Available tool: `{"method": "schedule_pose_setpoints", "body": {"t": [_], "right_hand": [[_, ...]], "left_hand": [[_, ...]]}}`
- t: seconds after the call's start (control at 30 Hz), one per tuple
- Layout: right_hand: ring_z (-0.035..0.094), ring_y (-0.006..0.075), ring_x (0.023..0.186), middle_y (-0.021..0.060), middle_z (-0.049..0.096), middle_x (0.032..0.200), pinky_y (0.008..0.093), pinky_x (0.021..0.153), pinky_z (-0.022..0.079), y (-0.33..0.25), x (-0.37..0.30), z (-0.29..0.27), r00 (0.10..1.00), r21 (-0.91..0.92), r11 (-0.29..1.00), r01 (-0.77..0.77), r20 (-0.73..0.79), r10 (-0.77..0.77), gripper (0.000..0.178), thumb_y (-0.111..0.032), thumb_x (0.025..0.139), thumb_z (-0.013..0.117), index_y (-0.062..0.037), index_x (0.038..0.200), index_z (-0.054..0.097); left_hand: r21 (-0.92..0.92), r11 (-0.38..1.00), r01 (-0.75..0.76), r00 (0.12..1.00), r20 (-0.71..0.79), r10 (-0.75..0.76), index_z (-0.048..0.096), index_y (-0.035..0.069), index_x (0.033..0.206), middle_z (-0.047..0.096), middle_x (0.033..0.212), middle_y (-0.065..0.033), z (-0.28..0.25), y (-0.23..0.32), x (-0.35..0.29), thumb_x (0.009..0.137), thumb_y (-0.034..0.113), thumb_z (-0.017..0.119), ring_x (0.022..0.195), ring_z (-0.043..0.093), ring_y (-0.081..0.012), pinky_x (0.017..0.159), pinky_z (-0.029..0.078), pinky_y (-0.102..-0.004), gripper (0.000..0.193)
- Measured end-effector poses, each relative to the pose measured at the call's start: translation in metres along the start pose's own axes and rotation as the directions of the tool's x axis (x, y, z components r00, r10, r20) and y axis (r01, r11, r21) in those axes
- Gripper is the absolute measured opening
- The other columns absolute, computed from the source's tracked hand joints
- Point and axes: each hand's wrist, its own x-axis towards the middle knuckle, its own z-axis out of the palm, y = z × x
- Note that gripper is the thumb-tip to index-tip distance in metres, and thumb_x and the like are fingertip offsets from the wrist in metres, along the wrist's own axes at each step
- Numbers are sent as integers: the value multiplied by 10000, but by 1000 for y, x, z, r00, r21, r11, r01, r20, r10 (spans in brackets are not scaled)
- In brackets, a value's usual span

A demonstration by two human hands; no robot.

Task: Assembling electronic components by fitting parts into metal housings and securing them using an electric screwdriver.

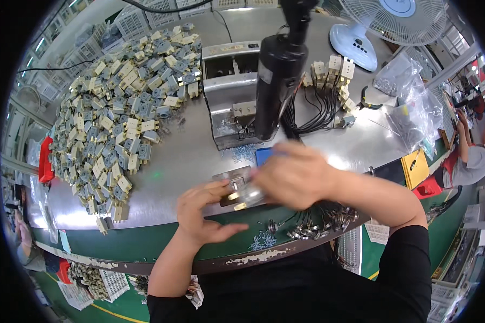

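Observation:
My left hand [199, 211] rests at the table's front edge. Its fingertips reach a small metal block [236, 173], and the thumb is spread well away from them. Motion smears my right hand [293, 177], so its fingers and anything inside them cannot be made out. Between the two hands is a blurred grey part with two brass prongs [248, 197], partly covered by the right hand. A blue piece [263, 156] shows just behind the right hand. Small bluish screws [244, 153] lie beyond it, at the foot of a metal machine [230, 89].
A big heap of grey and cream plug parts [118, 118] covers the left side. A black cylindrical tool [277, 86] hangs ahead. Black cables with cream plugs [323, 105], pliers [369, 99], plastic bags [415, 102] and a fan [355, 46] stand right. More screws [262, 241] and cabled metal parts [323, 223] lie near me.

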Motion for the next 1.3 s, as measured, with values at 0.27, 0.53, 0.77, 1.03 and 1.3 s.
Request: {"method": "schedule_pose_setpoints", "body": {"t": [0.27, 0.53, 0.77, 1.03, 1.3], "right_hand": [[636, 323, 977, 80, 677, 914, 429, 920, 463, 160, -48, -23, 765, -680, 493, -543, -159, 624, 321, -299, 859, 798, -54, 1047, 710], [645, 337, 965, 141, 679, 1039, 424, 843, 510, 115, -43, -34, 842, -291, 819, -495, 75, 535, 237, -99, 858, 771, -35, 1078, 713], [657, 329, 752, 119, 647, 797, 419, 664, 514, 40, -38, -40, 696, 217, 746, -630, 584, 418, 106, -70, 807, 761, -25, 888, 710], [689, 336, 871, 120, 695, 929, 445, 741, 554, -1, -55, -37, 584, 387, 573, -722, 785, 206, 176, -76, 804, 706, -23, 970, 731], [694, 311, 835, 80, 647, 831, 446, 703, 569, -19, -66, -49, 608, 306, 768, -563, 783, 133, 146, -113, 737, 705, -48, 867, 713]], "left_hand": [[53, 997, -58, 983, 175, 48, 684, 39, 957, 772, 863, -101, 4, -19, -4, 887, 315, 819, 809, 775, -290, 762, 606, -394, 314], [-52, 996, -76, 937, 337, 89, 714, 51, 949, 749, 874, -71, 14, -14, -11, 824, 216, 856, 722, 723, -216, 661, 563, -337, 251], [-26, 1000, -4, 728, 685, 21, 667, 29, 1203, 734, 1069, -88, 47, 10, -29, 895, 286, 780, 746, 704, -218, 683, 543, -337, 417], [-360, 710, 606, 648, 741, -177, 646, 13, 1372, 738, 1134, -125, 54, 62, -9, 889, 189, 811, 626, 634, -176, 620, 533, -314, 540], [-170, 934, 313, 616, 785, -64, 480, -68, 1488, 497, 1507, -332, 108, 138, -17, 958, 376, 711, 699, 726, -293, 668, 603, -370, 729]]}}
